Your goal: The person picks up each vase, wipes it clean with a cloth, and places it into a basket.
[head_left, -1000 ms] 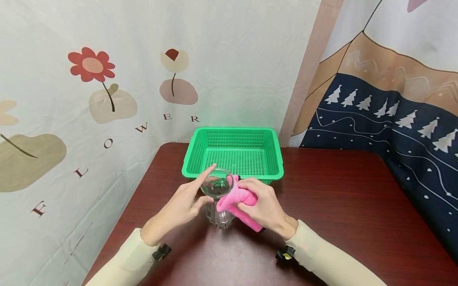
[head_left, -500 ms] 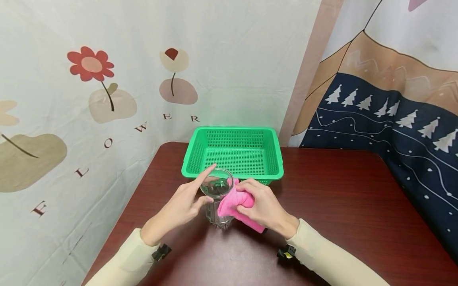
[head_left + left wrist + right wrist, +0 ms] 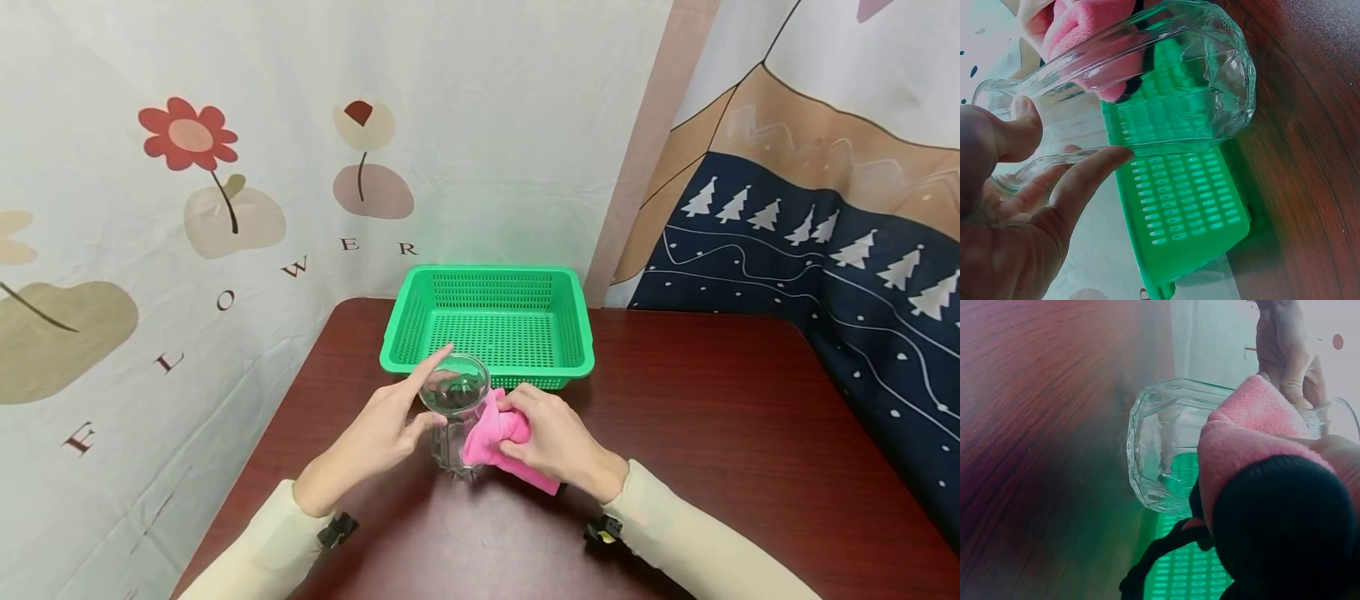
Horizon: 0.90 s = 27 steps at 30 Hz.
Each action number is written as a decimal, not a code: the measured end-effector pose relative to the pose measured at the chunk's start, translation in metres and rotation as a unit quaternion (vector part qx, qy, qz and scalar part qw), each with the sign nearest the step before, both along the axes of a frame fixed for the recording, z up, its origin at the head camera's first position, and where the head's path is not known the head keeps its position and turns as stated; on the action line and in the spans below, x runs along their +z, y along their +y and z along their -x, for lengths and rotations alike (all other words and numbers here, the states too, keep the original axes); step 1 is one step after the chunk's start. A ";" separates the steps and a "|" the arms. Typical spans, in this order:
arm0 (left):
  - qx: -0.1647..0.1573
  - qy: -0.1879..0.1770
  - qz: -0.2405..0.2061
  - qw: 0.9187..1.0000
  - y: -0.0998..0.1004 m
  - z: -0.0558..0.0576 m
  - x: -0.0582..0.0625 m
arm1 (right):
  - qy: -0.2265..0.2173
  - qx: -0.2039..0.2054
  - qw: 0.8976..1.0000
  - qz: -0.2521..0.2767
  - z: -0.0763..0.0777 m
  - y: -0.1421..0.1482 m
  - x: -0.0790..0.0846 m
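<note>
A clear glass vase [image 3: 448, 446] with a flared rim and faceted base is upright in front of the green basket. My left hand [image 3: 381, 432] holds it near the neck, thumb on the near side and fingers round the left; the left wrist view shows the thumb [image 3: 1021, 119] against the glass. In my right hand [image 3: 562, 440] is a bunched pink cloth [image 3: 497, 433] with dark edging, pinched between thumb and fingers. The cloth lies against the vase's right side, low on its body. Whether the base [image 3: 1138, 447] touches the table cannot be told.
A green perforated plastic basket [image 3: 585, 346] stands at the back of the dark red-brown wooden table [image 3: 697, 433], right behind the vase. Printed curtains [image 3: 487, 133] hang behind the table and along its sides.
My right hand and the pink cloth have slid down the vase's right side, from near the rim to the lower body. The left hand and the vase stay in place.
</note>
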State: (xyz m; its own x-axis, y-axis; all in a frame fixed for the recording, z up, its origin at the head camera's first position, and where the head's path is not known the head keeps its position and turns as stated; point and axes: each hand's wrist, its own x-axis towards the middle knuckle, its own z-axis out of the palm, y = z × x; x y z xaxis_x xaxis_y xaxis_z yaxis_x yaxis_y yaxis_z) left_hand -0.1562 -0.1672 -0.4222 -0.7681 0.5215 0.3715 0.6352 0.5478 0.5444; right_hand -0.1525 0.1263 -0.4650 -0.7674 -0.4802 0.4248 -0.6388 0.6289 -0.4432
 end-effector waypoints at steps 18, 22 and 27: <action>0.000 0.008 0.003 1.000 -0.001 0.000 -0.001 | -0.077 -0.018 0.994 -0.071 0.000 0.000 -0.007; 0.002 0.001 0.005 1.000 0.000 -0.001 0.000 | -0.095 -0.020 0.991 -0.089 0.001 0.000 -0.011; 0.005 -0.008 0.007 1.000 0.000 -0.001 0.000 | -0.108 -0.022 0.989 -0.099 0.002 0.000 -0.015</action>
State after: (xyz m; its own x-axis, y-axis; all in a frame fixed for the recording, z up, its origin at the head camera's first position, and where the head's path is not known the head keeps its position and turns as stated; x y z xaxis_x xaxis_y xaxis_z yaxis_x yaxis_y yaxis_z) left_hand -0.1554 -0.1674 -0.4217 -0.7791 0.5183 0.3526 0.6211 0.5619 0.5464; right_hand -0.1546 0.1259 -0.4800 -0.8525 -0.5010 0.1488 -0.5119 0.7426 -0.4318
